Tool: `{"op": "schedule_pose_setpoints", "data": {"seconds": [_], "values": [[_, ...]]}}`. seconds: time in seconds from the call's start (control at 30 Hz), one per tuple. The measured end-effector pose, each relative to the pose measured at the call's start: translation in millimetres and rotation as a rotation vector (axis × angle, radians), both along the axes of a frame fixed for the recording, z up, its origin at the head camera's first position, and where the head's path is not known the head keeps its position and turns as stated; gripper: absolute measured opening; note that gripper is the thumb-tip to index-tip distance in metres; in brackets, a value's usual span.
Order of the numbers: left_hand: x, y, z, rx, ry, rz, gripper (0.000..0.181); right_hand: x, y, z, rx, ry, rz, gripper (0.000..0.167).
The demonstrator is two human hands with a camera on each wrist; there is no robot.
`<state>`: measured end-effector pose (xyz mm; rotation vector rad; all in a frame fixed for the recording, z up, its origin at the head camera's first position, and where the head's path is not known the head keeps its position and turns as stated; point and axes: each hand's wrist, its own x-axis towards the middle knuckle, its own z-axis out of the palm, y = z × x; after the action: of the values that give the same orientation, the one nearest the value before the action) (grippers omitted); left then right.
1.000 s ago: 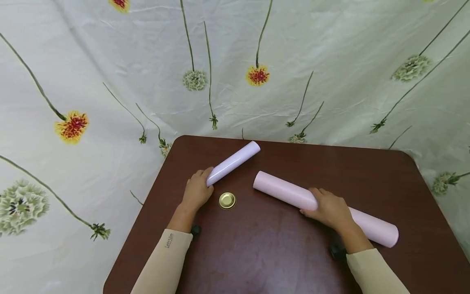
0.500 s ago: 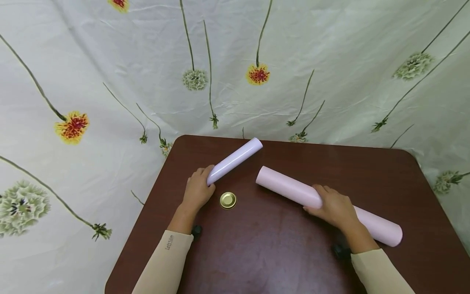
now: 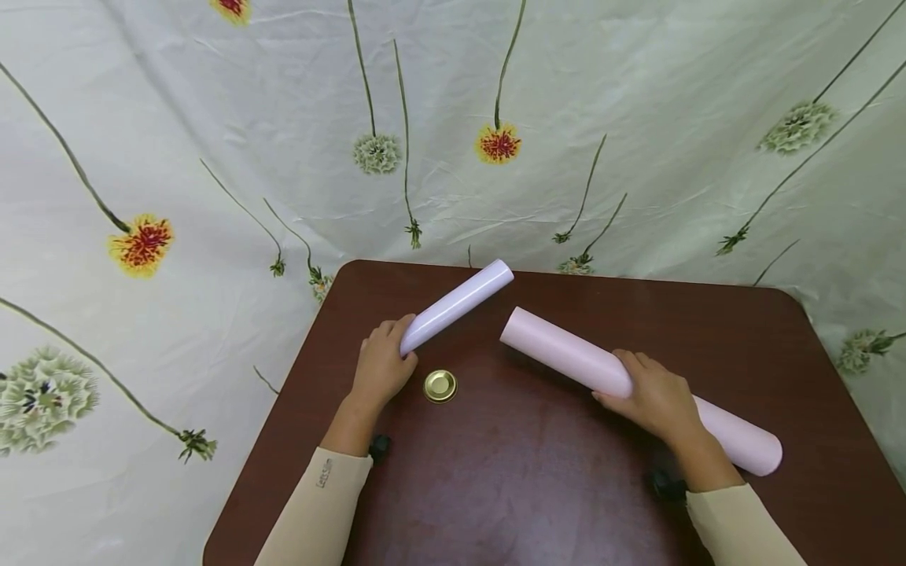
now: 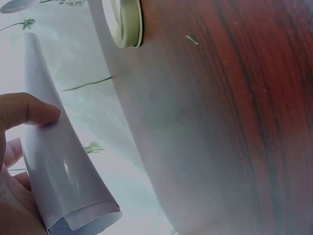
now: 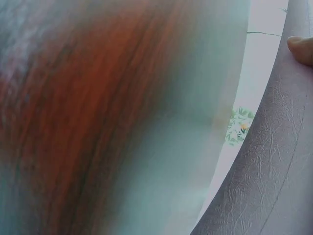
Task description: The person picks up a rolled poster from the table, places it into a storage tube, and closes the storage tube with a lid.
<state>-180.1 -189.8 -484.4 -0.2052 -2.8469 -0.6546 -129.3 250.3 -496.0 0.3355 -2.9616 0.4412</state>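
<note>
Diagonally, a lilac roll (image 3: pixel 456 306) is slanting at the frame's centre, the left hand (image 3: pixel 381 365) gripping its lower part; right of centre, the right hand (image 3: pixel 658 395) is gripping a pink roll (image 3: pixel 566 351); both forearms (image 3: pixel 314 507) are reaching over the table (image 3: pixel 495 479) from the bottom edge.

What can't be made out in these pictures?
Head: gripped part of the lilac roll, covered by the left hand.
Head: gripped part of the pink roll, covered by the right hand.
Head: sleeve lettering, too small to read surely.
Left wrist: part of the gold lid, cut off by the top edge.
Right wrist: much of the tabletop, blurred.
</note>
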Motion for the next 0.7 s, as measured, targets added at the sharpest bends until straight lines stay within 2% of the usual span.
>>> {"op": "schedule_pose_setpoints", "data": {"seconds": [0.2, 0.37, 0.6, 0.7], "values": [[2.6, 0.7, -1.2, 0.013, 0.04, 0.007, 0.066, 2.7, 2.0, 5.1, -0.021, 0.03, -0.013, 0.074], [5.6, 0.9, -0.4, 0.023, 0.061, 0.004, 0.066, 3.8, 5.0, 7.9, -0.053, 0.107, -0.015, 0.073], [10.9, 2.8, 5.4, 0.038, 0.073, -0.036, 0.063, 6.7, 11.7, 12.4, -0.077, 0.222, -0.008, 0.08], [14.1, 4.2, 6.8, 0.053, 0.083, -0.055, 0.059, 6.7, 14.7, 13.9, -0.076, 0.245, -0.007, 0.084]]}}
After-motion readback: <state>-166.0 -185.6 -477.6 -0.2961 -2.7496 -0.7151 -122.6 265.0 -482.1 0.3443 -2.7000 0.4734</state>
